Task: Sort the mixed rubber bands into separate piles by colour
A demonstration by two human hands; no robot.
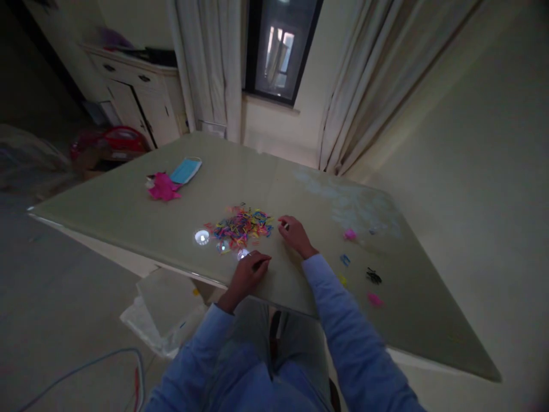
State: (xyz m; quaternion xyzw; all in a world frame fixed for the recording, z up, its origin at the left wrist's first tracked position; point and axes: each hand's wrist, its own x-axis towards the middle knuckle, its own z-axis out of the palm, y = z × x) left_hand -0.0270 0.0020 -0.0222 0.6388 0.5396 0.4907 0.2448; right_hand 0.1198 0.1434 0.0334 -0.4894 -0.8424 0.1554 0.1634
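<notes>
A loose heap of small, thin, multicoloured pieces (242,228) lies on the table (274,177); they look like little bands or clips, too small to tell which. Just right of the heap is my right hand (295,236), its fingers curled and thumb drawn in close. My left hand (249,273) rests near the front edge, below the heap, with finger and thumb pinched. Whatever either hand holds, if anything, is too small to make out. Sorted by colour to my right lie a blue group (345,260), a black group (373,276), a yellow group (342,280) and pink groups (350,234).
A blue face mask (186,170) and a crumpled bright pink item (163,187) lie at the table's left. Light glare (202,237) shows beside the heap. Beyond stand a white cabinet (141,94) and curtains (210,68). A hose-like tube (94,356) lies at floor level, lower left.
</notes>
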